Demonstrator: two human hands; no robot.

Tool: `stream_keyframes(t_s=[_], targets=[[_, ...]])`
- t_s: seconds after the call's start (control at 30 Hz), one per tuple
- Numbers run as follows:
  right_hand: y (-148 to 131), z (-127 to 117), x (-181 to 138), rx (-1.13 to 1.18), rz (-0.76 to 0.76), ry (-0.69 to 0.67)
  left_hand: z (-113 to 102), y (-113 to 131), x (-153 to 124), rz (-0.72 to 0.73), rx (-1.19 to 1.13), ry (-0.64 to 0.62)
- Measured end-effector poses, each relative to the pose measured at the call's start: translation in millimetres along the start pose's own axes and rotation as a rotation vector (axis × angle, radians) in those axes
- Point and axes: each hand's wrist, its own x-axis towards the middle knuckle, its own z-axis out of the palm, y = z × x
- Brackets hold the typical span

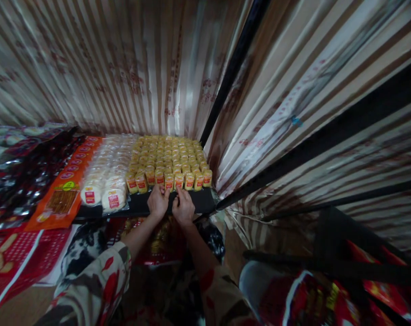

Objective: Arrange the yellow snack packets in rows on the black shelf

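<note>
Rows of small yellow packets with red labels [168, 160] stand packed on a black shelf [205, 202]. My left hand [158, 203] and my right hand [183, 208] rest side by side at the shelf's front edge. Their fingers curl onto the front row of yellow packets, touching the middle ones. Whether either hand grips a packet is hidden by the fingers. My sleeves carry a camouflage print with red marks.
White round packs with red labels [105, 181] lie left of the yellow packets. An orange snack bag [64, 190] and dark shiny bags [18, 172] sit further left. Striped plastic sheeting [124, 68] walls the back and right. Red packages [327, 294] fill the lower right.
</note>
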Motion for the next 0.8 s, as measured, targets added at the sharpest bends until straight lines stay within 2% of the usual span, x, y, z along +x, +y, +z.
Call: stream_keyframes(t_s=[0.2, 0.37, 0.53, 0.63, 0.73, 0.8], targets=[[-1.0, -0.2, -1.0, -0.009, 0.007, 0.0, -0.4, 1.0, 0.5, -0.006, -0.038, -0.001], [-1.2, -6.2, 0.2, 0.101, -0.036, -0.003, -4.3, -6.9, 0.6, 0.014, -0.159, -0.005], [-4.7, -17.0, -13.1, 0.238, -0.12, -0.021, -24.1, -27.5, -22.8, 0.104, -0.181, 0.068], [-9.2, -17.2, -41.5, 0.216, -0.172, -0.181, -36.9, -47.2, -51.1, 0.167, -0.122, -0.004], [-12.4, -7.8, -71.9, 0.069, -0.18, -0.472, -37.8, -70.6, -78.2, 0.183, -0.03, -0.238], [-11.7, 2.2, -84.9, -0.097, -0.114, -0.708, -30.6, -85.9, -90.8, 0.107, 0.06, -0.411]])
